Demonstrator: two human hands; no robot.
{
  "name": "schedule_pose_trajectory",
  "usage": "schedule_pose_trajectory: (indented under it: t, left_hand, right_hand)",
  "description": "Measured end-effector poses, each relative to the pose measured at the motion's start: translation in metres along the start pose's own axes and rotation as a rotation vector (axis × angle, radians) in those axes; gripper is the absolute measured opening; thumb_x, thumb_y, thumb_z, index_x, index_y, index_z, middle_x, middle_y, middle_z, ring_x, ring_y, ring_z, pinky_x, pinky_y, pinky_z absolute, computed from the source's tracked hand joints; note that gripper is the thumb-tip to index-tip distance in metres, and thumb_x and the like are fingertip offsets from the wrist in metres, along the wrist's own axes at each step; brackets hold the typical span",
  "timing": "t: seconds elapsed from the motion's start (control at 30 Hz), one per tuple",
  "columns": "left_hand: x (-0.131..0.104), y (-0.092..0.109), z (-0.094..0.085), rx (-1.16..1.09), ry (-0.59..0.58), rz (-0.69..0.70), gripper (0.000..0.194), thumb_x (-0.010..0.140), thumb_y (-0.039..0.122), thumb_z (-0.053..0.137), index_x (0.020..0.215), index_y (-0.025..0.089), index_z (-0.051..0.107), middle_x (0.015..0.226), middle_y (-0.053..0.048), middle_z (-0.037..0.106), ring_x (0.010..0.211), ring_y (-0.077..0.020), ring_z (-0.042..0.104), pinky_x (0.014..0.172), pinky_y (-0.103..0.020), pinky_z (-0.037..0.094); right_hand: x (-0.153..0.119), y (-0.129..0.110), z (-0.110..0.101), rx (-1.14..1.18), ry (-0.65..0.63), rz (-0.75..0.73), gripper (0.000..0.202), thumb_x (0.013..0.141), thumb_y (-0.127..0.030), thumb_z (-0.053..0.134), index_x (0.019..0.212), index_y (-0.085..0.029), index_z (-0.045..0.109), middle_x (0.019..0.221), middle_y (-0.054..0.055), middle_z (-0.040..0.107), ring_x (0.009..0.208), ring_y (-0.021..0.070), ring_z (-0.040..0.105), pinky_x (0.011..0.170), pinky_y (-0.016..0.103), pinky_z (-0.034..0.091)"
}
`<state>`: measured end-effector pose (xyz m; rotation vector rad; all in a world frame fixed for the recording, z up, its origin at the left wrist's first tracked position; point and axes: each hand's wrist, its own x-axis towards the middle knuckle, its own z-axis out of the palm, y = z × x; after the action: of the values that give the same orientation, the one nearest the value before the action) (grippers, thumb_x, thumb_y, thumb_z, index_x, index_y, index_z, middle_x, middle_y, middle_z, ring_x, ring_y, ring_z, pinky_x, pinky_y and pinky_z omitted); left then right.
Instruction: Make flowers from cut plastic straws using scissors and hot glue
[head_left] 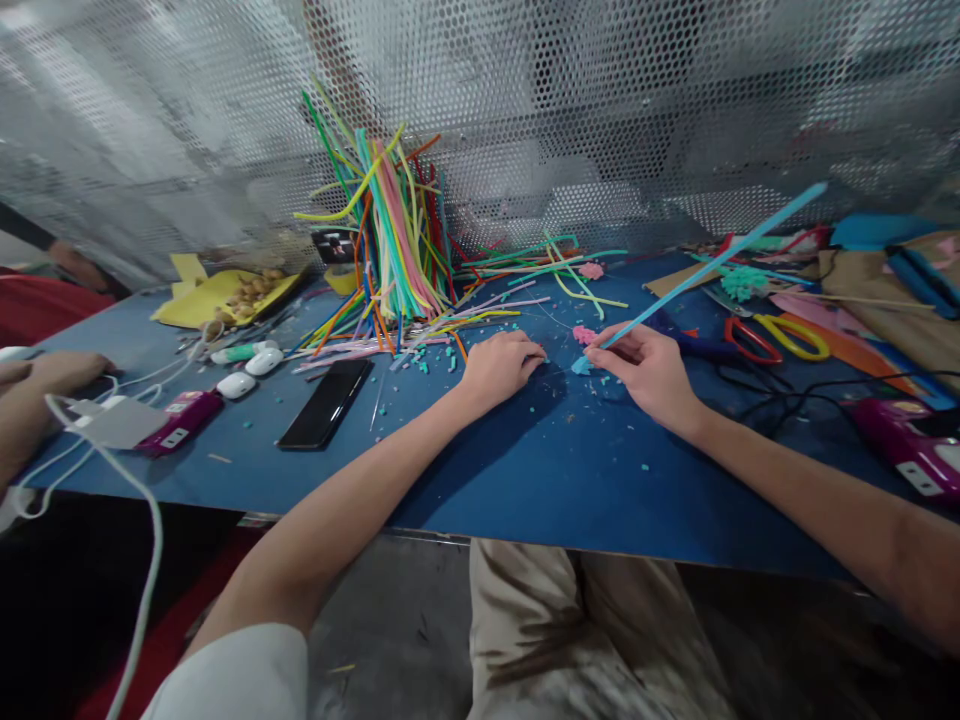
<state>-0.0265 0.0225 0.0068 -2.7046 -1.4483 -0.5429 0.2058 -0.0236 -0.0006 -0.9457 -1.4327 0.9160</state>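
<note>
My right hand (646, 372) is closed in a pinch around a light blue pipe cleaner (724, 257). The long free end slants up to the right, and a fluffy blue tuft (581, 366) shows just below my fingertips. Right beside those fingertips sits a small pink tuft (583, 335). My left hand (499, 372) rests on the blue table (517, 480) with its fingers curled and drawn together. Whatever it may hold is hidden. Small turquoise clippings (427, 362) are scattered to its left.
Pipe cleaners (401, 230) stand bundled at the back. Left are a phone (326, 405), a purple power strip (181, 420), white cables and a yellow tray (225, 305). A co-worker's hand (67, 372) rests far left. Scissors (795, 338) and another purple power strip (911, 445) lie right.
</note>
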Motion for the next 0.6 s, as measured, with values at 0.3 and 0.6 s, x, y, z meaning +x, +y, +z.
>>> schedule_pose_trajectory:
  t: [0.3, 0.6]
  left_hand:
    - [0.003, 0.003, -0.011, -0.135, 0.186, -0.069, 0.031, 0.099, 0.036, 0.046, 0.112, 0.027, 0.073, 0.104, -0.006, 0.068, 0.091, -0.0185, 0.063, 0.076, -0.028, 0.046]
    - [-0.008, 0.041, -0.014, -0.656, -0.001, -0.027, 0.041, 0.093, 0.055, 0.056, 0.098, 0.021, 0.079, 0.086, -0.002, 0.077, 0.066, -0.0129, 0.059, 0.064, -0.025, 0.044]
  right_hand:
    - [0.002, 0.001, -0.001, -0.002, 0.021, 0.004, 0.03, 0.079, -0.044, 0.076, 0.094, -0.021, 0.066, 0.097, 0.008, 0.073, 0.085, 0.0201, 0.07, 0.084, 0.039, 0.059]
    - [-0.001, 0.001, 0.002, 0.007, -0.037, 0.008, 0.032, 0.078, -0.044, 0.076, 0.094, -0.019, 0.067, 0.096, 0.007, 0.073, 0.087, 0.021, 0.071, 0.083, 0.039, 0.059]
